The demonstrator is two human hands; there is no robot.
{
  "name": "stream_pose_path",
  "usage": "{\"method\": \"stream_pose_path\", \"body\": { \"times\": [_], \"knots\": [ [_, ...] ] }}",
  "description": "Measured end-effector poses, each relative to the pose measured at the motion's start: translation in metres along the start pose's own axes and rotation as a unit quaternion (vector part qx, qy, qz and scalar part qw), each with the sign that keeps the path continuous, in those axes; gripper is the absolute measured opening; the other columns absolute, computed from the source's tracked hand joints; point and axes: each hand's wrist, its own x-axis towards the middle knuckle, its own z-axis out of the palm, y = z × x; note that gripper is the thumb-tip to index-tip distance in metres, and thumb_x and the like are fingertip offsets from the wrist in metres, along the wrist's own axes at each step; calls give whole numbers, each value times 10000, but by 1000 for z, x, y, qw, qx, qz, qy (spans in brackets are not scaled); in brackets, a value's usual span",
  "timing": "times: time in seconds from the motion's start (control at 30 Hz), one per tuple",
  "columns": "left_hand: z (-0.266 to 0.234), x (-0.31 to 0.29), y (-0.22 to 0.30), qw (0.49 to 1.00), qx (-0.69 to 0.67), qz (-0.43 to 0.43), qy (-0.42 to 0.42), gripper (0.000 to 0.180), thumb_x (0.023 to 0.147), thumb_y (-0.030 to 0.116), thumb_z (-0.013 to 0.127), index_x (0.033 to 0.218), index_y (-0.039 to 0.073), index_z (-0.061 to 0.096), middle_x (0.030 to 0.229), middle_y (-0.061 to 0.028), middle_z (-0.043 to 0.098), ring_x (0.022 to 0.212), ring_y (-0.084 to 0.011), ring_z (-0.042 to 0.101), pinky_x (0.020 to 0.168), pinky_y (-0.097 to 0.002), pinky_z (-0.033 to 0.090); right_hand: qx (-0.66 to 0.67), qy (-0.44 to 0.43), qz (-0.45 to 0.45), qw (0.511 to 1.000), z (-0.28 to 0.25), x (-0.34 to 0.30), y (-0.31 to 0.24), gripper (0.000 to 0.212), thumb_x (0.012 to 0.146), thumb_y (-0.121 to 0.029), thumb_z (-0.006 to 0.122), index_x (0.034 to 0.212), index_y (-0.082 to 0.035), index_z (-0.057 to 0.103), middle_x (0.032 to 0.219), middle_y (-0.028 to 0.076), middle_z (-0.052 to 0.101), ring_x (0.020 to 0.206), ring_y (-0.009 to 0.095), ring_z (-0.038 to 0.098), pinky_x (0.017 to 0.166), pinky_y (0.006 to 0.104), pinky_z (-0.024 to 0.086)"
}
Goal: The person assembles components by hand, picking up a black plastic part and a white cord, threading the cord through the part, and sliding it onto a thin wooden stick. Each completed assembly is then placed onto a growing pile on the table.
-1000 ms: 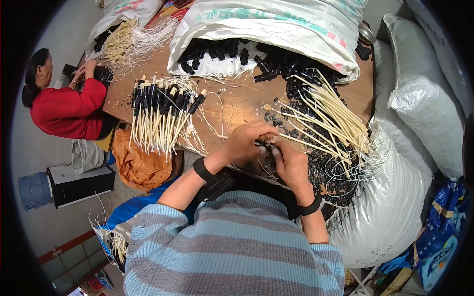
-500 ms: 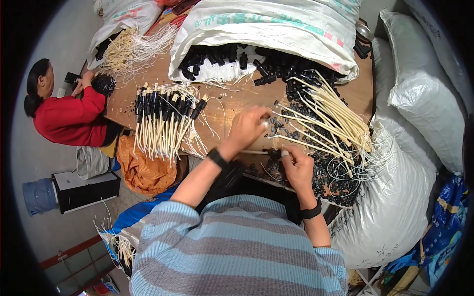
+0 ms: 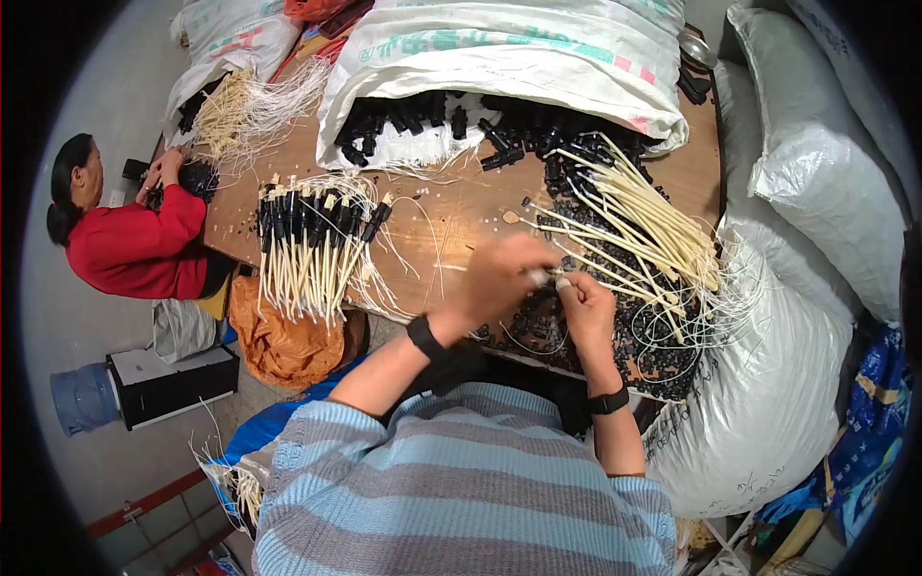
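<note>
My left hand [image 3: 504,274], smeared by motion, is closed with its fingertips against those of my right hand. My right hand [image 3: 588,312] pinches a cream-sleeved cable [image 3: 448,267], whose tail sticks out to the left behind my left hand. The cable's end is hidden by the fingers, and what my left fingertips hold cannot be made out. Beyond my right hand lies a bundle of cream-sleeved cables [image 3: 653,226], tips toward me. Small black plastic parts [image 3: 624,336] are strewn under and around it. Left of my hands, a row of cables with black sockets [image 3: 305,230] lies on the table.
A white woven sack [image 3: 509,58] spills black sockets [image 3: 408,115] at the table's back. Full white sacks [image 3: 759,403] crowd the right side. A person in red [image 3: 134,230] works at the left end beside loose cables [image 3: 230,110]. An orange bag [image 3: 283,336] sits below the table edge.
My left hand has come down and right to meet my right hand's fingertips. My right hand has risen slightly, and the cable with it. The view has shifted a little.
</note>
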Motion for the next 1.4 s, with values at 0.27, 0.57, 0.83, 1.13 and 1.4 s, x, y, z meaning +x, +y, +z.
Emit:
{"method": "stream_pose_path", "body": {
  "times": [0.27, 0.57, 0.83, 1.13, 1.4],
  "knots": [
    [4, -13, 25, 999, -23, 8, -41, 394, 637, -92, 615, 970, 104, 693, 881, -40, 628, 803, -226, 580, 695, -316, 478, -102, 52, -180, 977, 14, -13, -7, 159, 817, -14, 594, 936, -72, 682, 778, 152, 661, 645, 287, 656, 570, 314, 491],
    [-6, -23, 13, 899, -289, -327, -21, 238, 776, -59, 611, 1006, -23, 657, 779, 36, 630, 650, 13, 523, 574, -145, 426, -268, 144, -364, 880, 20, -25, -8, 281, 741, -57, 660, 1018, -103, 651, 773, 100, 650, 515, 262, 600, 478, 353, 461],
    [-10, -21, 17, 911, -256, -321, -20, 141, 757, -50, 612, 877, -16, 678, 755, 39, 600, 629, -4, 511, 554, -166, 412, -247, 119, -359, 892, 18, -30, -11, 265, 757, -48, 659, 1019, -92, 653, 771, 103, 649, 524, 271, 600, 476, 347, 459],
    [-14, -16, 11, 980, -18, -198, 23, 78, 641, -10, 627, 713, 22, 626, 732, -44, 588, 731, -171, 561, 631, -272, 438, -110, 55, -217, 968, 7, -29, -23, 232, 786, -74, 734, 1007, -60, 665, 543, 4, 498, 487, 61, 416, 456, 234, 357],
    [-26, -2, 34, 958, -87, -122, -244, 624, 649, 10, 661, 1259, 108, 570, 1030, -96, 652, 907, -297, 615, 775, -348, 500, 192, -144, 21, 970, -23, -27, -40, 128, 864, -53, 671, 976, 5, 693, 694, -76, 567, 597, -2, 439, 532, 179, 338]
  ]
}}
